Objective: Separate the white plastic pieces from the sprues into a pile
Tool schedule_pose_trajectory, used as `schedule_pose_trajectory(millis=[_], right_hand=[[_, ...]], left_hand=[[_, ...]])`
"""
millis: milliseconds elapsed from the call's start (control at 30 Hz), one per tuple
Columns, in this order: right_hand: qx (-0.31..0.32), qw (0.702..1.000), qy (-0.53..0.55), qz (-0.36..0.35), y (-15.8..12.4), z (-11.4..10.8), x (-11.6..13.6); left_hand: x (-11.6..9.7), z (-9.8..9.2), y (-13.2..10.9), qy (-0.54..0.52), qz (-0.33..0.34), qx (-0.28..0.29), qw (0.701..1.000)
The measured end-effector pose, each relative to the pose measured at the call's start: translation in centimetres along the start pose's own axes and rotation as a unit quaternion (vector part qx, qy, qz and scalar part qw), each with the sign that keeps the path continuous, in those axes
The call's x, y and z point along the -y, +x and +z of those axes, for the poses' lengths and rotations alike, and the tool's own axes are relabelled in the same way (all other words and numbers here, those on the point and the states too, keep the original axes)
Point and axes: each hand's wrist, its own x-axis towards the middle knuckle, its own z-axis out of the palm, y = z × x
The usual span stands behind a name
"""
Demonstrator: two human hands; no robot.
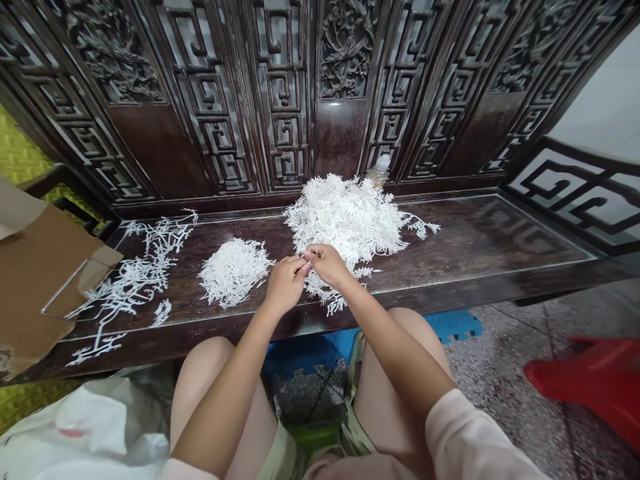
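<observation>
Dark wooden surface (475, 237) with three groups of white pieces (325, 217).
A large, feathery heap (357, 223) sits mid-surface; a smaller, finer pile (236, 272) lies to its left; branched stems (137, 277) sprawl across the left end, beside brown cardboard (45, 273). Behind the large heap is a white-capped clear bottle (379, 175), its base hidden.

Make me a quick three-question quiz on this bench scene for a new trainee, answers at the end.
1. True or false: the bottle stands behind the large white pile, partly hidden by it.

2. Which lies nearest the cardboard?
A. The large white pile
B. The small white pile
C. The loose branching pieces

3. Fill in: the left hand and right hand meet with their ____ close together.

Key: 1. True. 2. C. 3. Fingertips.
</observation>
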Motion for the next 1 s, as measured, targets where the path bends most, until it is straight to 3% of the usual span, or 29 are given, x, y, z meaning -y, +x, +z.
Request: schedule_pose_trajectory(millis=[133,267,300,400,533,633,700,800,900,967,1000], right_hand=[[-0.099,0.995,0.003,0.026,0.3,0.6,-1.0],[-0.175,0.958,0.11,0.198,2.1,-0.6,-3.1],[-0.175,0.957,0.116,0.201,2.5,-1.0,-3.4],[-0.116,0.967,0.134,0.185,2.8,-1.6,-3.5],[-0.035,0.974,0.155,0.159,1.5,-1.0,-2.5],[0.023,0.975,0.145,0.166,0.7,-0.8,-1.7],[0.044,0.976,0.132,0.168,0.5,-0.9,-1.3],[0.051,0.98,0.114,0.158,0.4,-1.1,-1.1],[0.043,0.988,0.086,0.125,0.5,-1.2,-1.2],[0.05,0.992,0.064,0.091,0.5,-1.3,-1.3],[0.06,0.994,0.055,0.07,0.5,-1.4,-1.3]], left_hand=[[-1.5,0.3,-0.6,0.026,0.019,-0.044,0.999],[-3.0,-0.6,-1.3,0.013,0.07,-0.02,0.997],[-2.6,-1.1,-1.2,0.028,0.055,-0.01,0.998],[0.9,-2.4,0.3,0.13,-0.108,0.016,0.985],[7.6,-3.2,1.8,0.239,-0.388,0.04,0.889],[10.4,-2.6,1.4,0.234,-0.455,0.047,0.858],[10.8,-2.1,1.0,0.232,-0.467,0.036,0.853],[9.7,-1.5,1.0,0.251,-0.456,-0.018,0.854],[7.0,-1.2,1.3,0.159,-0.348,-0.059,0.922],[4.8,-1.0,1.3,0.023,-0.23,-0.028,0.972],[3.8,-1.0,1.1,-0.034,-0.177,-0.002,0.984]])
